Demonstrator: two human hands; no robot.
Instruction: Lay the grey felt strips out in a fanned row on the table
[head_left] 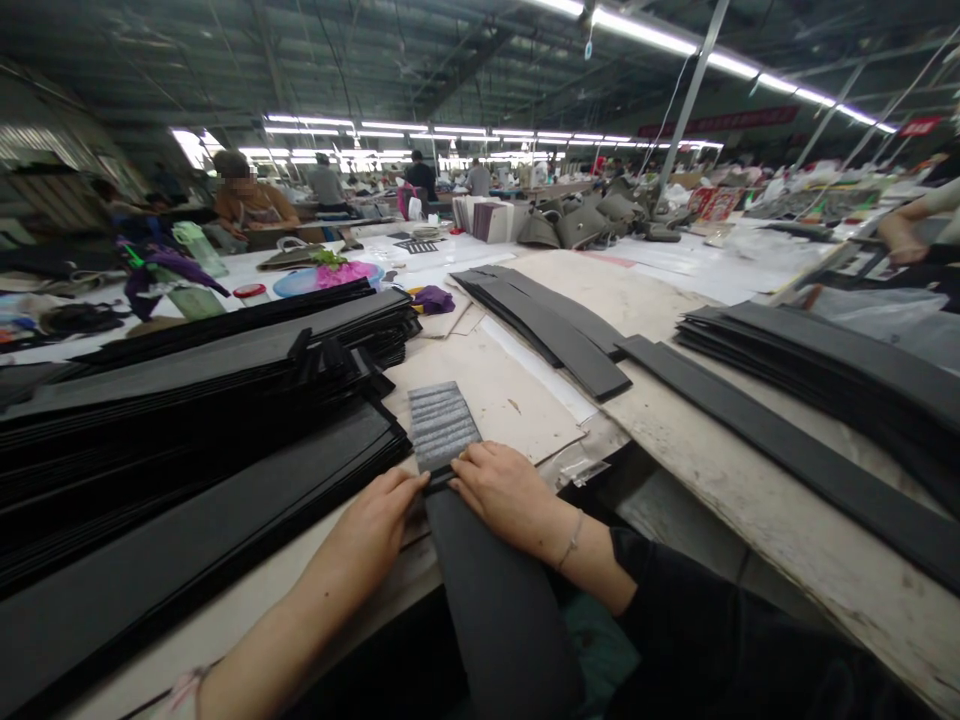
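Note:
A long dark grey panel (487, 590) runs from the table edge down toward my lap. Across its far end lies a narrow black strip (441, 478). Beyond the strip, a lighter grey piece with ribbed lines (442, 418) rests on the pale board. My left hand (386, 515) pinches the strip's left end between thumb and fingertips. With curled fingers, my right hand (506, 490) grips the strip's right end, its palm side resting over the panel. The fingers hide part of how strip and panel meet.
Stacks of dark panels (202, 530) fill the left, with short black strips (341, 365) on top. More grey panels lie at centre (555, 325) and right (825, 370). A gap separates the table boards at right. Other people work farther back.

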